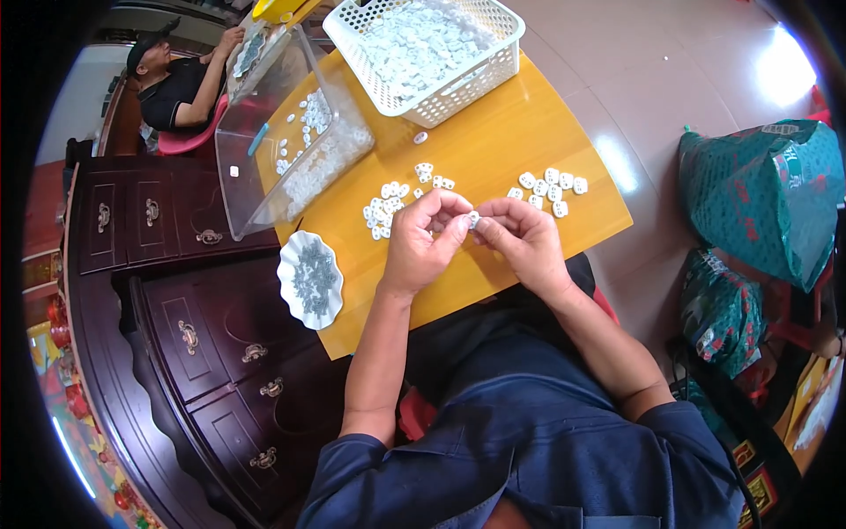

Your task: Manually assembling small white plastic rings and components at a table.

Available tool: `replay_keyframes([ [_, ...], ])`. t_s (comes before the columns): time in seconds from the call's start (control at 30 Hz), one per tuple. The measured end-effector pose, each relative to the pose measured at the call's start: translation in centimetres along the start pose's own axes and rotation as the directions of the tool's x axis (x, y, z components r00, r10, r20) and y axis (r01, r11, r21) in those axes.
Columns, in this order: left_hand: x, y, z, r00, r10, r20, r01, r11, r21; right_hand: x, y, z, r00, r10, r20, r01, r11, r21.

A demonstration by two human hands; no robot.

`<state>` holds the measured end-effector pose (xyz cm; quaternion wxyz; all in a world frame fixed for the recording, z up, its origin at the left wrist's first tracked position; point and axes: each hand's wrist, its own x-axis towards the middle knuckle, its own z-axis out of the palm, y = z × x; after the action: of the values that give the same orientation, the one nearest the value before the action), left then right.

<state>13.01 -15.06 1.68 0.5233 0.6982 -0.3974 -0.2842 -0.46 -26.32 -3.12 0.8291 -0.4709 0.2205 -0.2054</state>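
Observation:
Over the near part of the yellow table (pixel 582 132), my left hand (pixel 416 245) and my right hand (pixel 529 245) meet fingertip to fingertip. Both are closed in a pinch on one small white piece (pixel 474 219) with dark marks; the fingers cover much of it. Just beyond my left hand lies a loose pile of white oval pieces (pixel 383 210) with dark marks. Farther off sits a smaller cluster of similar pieces (pixel 424 170). To the right of my right hand, several more rounded white pieces (pixel 552 183) with dark marks are grouped.
A scalloped white dish (pixel 288 275) of small grey parts is at the table's left edge. Behind it leans a clear plastic bin (pixel 242 198). A white basket (pixel 467 93) full of pale pieces stands at the back. Green bags (pixel 758 194) are at right; another person (pixel 181 93) sits far left.

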Motion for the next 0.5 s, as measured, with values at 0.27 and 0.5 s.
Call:
replay_keyframes([
  [0.27, 0.0, 2.0, 1.1, 0.996, 0.076, -0.039, -0.064, 0.964, 0.258, 0.5, 0.4, -1.0, 0.979, 0.179, 0.099, -0.197, 0.955, 0.220],
  [0.5, -0.3, 1.1, 2.1, 0.904, 0.428, 0.005, -0.290, 0.604, 0.742, 0.2, 0.0, 0.0, 0.968, 0.222, 0.117, -0.251, 0.863, 0.438],
])
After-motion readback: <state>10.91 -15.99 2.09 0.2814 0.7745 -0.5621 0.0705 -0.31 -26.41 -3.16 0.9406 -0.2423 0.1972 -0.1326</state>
